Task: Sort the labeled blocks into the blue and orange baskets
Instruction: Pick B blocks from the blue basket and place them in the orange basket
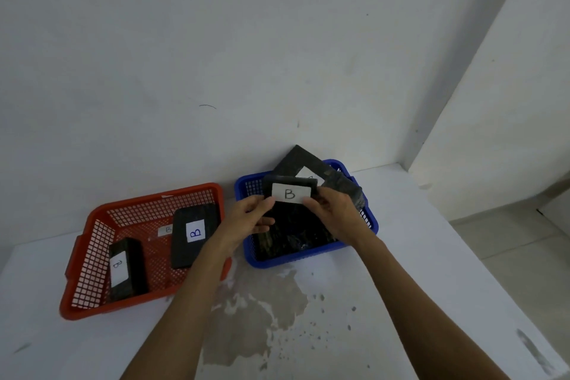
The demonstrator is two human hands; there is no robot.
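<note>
A black block with a white label reading B [290,191] is held up over the blue basket [308,256]. My left hand [249,219] pinches its left edge and my right hand [336,216] pinches its right edge. Behind it in the blue basket leans a larger black block [311,163] whose label is mostly hidden, and dark blocks lie on the basket's floor. The orange basket [92,225] at the left holds two black blocks labelled B, one at the front left [126,268] and one at the right [194,234].
Both baskets stand on a white table [370,302] against a white wall. A worn, stained patch [259,311] marks the table in front of the baskets. The table's right edge drops to a tiled floor [524,241].
</note>
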